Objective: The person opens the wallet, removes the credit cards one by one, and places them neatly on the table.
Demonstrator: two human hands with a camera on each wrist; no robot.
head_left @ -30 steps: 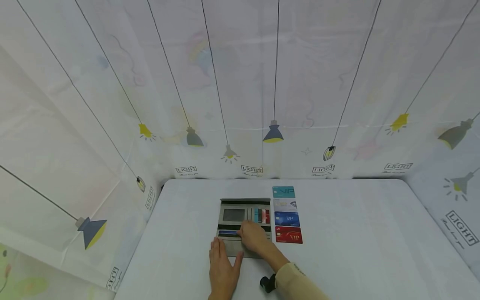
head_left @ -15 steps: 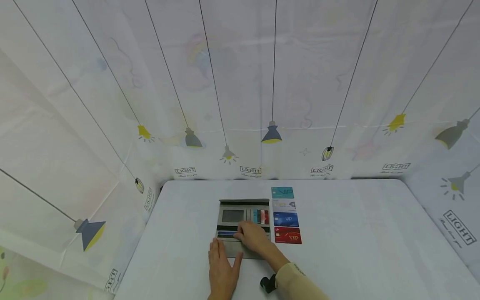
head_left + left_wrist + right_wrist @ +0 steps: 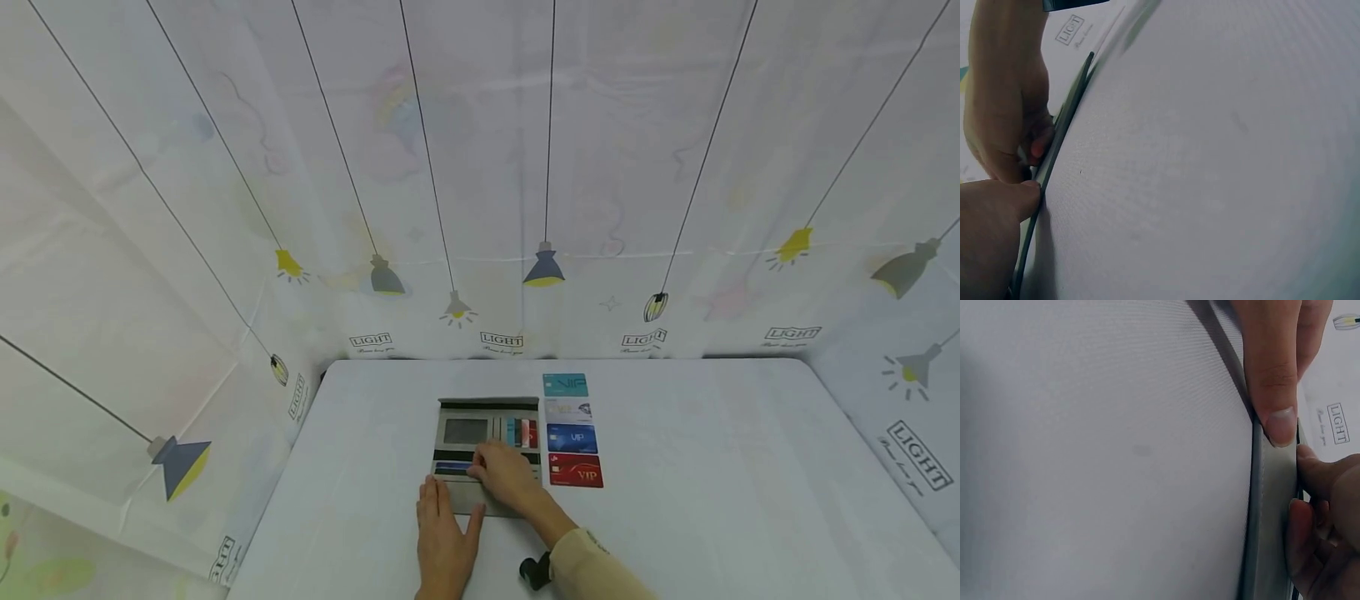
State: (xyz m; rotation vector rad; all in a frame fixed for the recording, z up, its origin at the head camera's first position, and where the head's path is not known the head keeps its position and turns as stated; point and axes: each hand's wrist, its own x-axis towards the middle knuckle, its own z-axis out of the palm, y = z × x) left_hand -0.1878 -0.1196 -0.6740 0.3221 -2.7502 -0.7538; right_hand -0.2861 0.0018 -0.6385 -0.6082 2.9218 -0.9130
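A grey folding wallet [image 3: 468, 492] lies opened out on the white table, with a dark-tinted window [image 3: 466, 431] in its far panel. My left hand [image 3: 446, 533] rests at the wallet's near left corner, fingers extended along the edge and thumb on the near flap, as the thumb [image 3: 1280, 425] shows in the right wrist view. My right hand [image 3: 506, 475] reaches over the middle with curled fingers, pinching at the right end of a blue card [image 3: 450, 467]. Only a thin strip of that card shows above its slot; the hand hides the rest.
Right of the wallet, a teal card [image 3: 566, 385], a white card [image 3: 567, 410], a blue VIP card [image 3: 572, 438] and a red card [image 3: 576, 471] lie in a column. Several cards [image 3: 522, 432] sit in the wallet's far right pockets. A printed curtain [image 3: 480, 167] stands behind the table.
My right hand has shifted slightly left along the slot, and the blue card's strip lies straighter than a second ago. My left hand holds its place.
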